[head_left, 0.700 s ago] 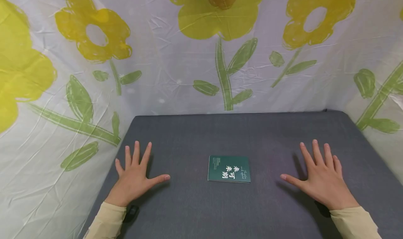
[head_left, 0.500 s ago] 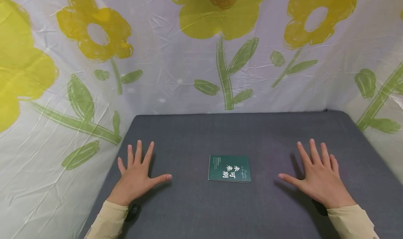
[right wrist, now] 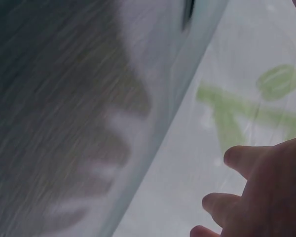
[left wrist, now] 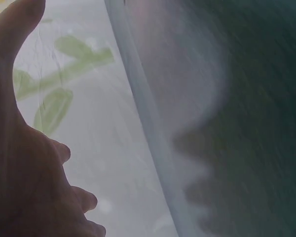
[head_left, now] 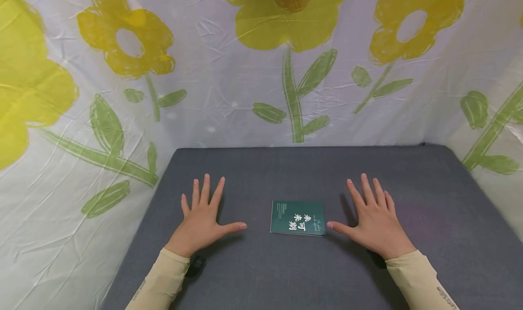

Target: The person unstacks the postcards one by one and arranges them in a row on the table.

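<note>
A thin green booklet [head_left: 297,218] with white lettering lies flat on the dark grey table, between the two hands in the head view. To its left is my left hand [head_left: 200,223], fingers spread, thumb pointing toward the booklet with a gap between. My right hand [head_left: 373,226] is spread on the other side, its thumb tip right at the booklet's right edge. Neither hand holds anything. Each casts a shadow on the table. In the wrist views the left hand [left wrist: 29,148] and right hand [right wrist: 271,192] show in part, and the booklet is hardly visible there.
The grey table [head_left: 253,273] has its far edge against a hanging white cloth [head_left: 229,83] printed with yellow flowers. This cloth also closes in the left and right sides. Dark wrist devices sit under both beige sleeves [head_left: 416,273].
Both hands have moved inward toward the booklet and slightly forward, the right one farther. The booklet has stayed in place, and the fingers remain spread.
</note>
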A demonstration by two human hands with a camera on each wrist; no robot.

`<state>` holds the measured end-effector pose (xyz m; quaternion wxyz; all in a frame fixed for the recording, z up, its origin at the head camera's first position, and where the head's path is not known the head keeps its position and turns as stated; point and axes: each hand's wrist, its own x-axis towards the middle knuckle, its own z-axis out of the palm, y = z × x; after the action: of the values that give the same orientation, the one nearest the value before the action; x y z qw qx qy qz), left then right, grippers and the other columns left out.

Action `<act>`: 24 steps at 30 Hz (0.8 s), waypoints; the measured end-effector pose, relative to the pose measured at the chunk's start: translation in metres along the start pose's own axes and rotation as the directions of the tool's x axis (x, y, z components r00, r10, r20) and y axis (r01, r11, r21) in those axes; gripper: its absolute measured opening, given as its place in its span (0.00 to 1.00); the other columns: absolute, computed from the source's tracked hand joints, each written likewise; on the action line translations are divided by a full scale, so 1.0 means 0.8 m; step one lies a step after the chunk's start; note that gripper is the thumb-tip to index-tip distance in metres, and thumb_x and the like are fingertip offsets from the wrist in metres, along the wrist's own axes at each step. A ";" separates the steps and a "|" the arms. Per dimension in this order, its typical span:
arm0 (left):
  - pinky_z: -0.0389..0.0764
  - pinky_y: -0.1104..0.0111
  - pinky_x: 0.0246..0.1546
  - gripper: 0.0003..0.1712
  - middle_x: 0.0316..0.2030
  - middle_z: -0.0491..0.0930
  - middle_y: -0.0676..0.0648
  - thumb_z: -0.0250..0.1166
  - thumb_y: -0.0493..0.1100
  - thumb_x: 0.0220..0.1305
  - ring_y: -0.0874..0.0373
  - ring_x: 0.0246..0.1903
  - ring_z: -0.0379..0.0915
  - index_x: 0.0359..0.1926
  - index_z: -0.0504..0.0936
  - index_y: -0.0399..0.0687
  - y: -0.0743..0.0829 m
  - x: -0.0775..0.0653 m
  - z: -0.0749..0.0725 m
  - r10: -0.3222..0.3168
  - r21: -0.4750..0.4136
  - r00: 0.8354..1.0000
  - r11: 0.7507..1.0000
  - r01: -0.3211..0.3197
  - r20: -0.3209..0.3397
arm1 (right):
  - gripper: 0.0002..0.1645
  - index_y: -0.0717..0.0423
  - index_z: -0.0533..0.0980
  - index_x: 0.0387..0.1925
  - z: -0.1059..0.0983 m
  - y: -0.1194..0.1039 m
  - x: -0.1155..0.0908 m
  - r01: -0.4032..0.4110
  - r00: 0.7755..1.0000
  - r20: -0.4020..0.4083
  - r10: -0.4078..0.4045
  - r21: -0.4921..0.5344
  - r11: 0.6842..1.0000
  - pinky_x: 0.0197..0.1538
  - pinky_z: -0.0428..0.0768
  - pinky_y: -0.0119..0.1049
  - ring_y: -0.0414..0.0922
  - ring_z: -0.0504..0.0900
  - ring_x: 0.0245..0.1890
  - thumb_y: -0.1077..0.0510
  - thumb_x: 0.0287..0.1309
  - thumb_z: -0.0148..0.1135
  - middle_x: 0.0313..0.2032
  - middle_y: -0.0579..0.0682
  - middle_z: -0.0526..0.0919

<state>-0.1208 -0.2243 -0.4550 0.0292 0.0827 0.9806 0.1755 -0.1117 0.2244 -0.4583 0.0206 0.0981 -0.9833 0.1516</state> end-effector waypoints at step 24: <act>0.56 0.32 0.80 0.83 0.89 0.29 0.46 0.69 0.89 0.47 0.37 0.88 0.37 0.89 0.31 0.67 0.120 0.049 0.050 0.242 -0.075 0.963 0.969 -0.234 0.122 | 0.70 0.52 0.61 0.85 0.032 -0.068 0.033 0.203 0.979 0.004 -0.203 0.017 0.979 0.79 0.63 0.70 0.65 0.59 0.83 0.14 0.55 0.64 0.85 0.62 0.55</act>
<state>-0.1415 -0.1154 -0.4601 0.0742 0.2103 0.9538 0.2013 -0.1270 0.1611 -0.4651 0.0322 0.1987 -0.9669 0.1567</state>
